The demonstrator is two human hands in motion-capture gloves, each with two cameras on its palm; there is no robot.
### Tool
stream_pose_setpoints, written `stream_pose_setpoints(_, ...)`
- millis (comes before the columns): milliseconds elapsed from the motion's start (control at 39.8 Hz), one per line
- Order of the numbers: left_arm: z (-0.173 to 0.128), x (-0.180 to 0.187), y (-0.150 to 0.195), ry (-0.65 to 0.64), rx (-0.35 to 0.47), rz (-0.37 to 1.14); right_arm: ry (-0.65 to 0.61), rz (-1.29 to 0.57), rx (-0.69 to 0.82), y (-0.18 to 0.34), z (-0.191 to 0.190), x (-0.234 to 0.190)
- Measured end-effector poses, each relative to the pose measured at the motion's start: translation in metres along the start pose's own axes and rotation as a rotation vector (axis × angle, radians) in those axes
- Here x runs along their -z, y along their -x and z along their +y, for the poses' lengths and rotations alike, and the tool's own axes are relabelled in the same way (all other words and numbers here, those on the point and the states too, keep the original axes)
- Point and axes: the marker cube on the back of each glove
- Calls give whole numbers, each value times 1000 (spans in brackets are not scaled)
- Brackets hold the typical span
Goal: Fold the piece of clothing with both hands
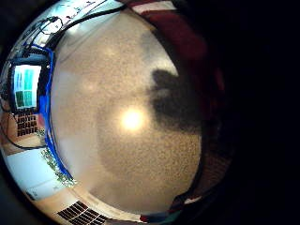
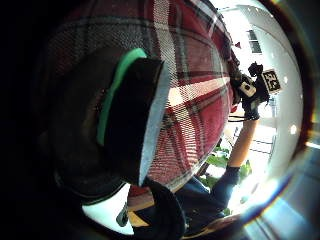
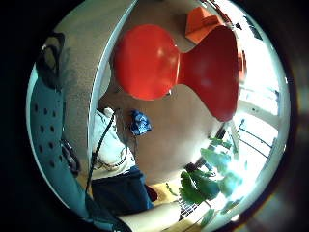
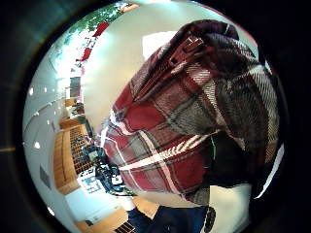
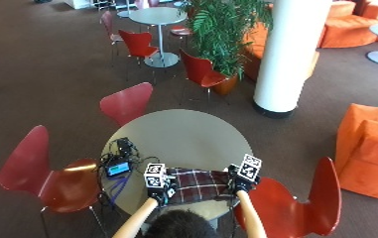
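Table (image 5: 175, 134), both grips on shirt (image 5: 195, 184)

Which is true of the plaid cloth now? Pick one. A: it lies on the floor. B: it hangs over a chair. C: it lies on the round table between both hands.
C: the plaid cloth lies on the round table, left hand and right hand at its ends.

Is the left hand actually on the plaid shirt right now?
Touching. In the outside view the left hand sits on the near-left end of the plaid shirt, and the left thumb side palm view shows the cloth right against the palm.
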Motion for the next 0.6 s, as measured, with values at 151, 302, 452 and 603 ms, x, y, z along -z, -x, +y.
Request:
stream_pose_setpoints(151,8,0,-2,68,34,-4,28,-51,15,1,-4,6)
stream_pose_setpoints(302,9,5,-1,121,1,42,21,-85,-25,6,0,31)
stream_pose_setpoints(452,8,30,6,125,-20,133,-11,-104,3,30,-35,53)
stream_pose_setpoints(603,8,70,18,48,-27,165,-52,-46,27,67,-17,97)
